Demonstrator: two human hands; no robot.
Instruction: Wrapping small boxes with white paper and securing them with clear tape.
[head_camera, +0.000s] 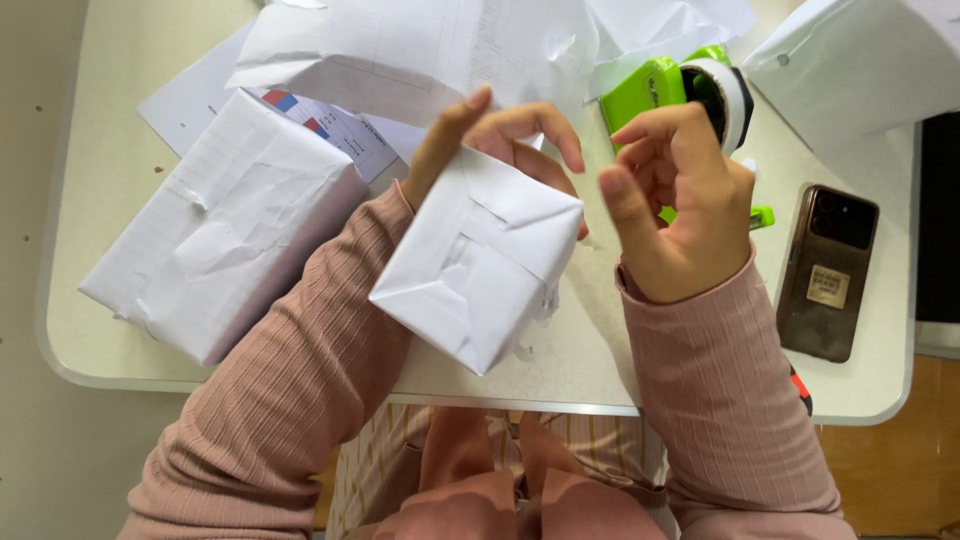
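Two hands work above the table's (600, 370) near edge: our left hand (500, 140) grips a small white paper-wrapped box (478, 262); our right hand (680, 200) hovers beside it, fingers loosely curled, holding nothing.

We see a small box (478, 268) wrapped in plain white paper, held up above the near edge of the table and tilted so one corner points toward us. Its folded end faces the camera, with triangular flaps creased over each other and a few wrinkles. The left hand (495, 140) grips its far side, fingers curled over the top edge
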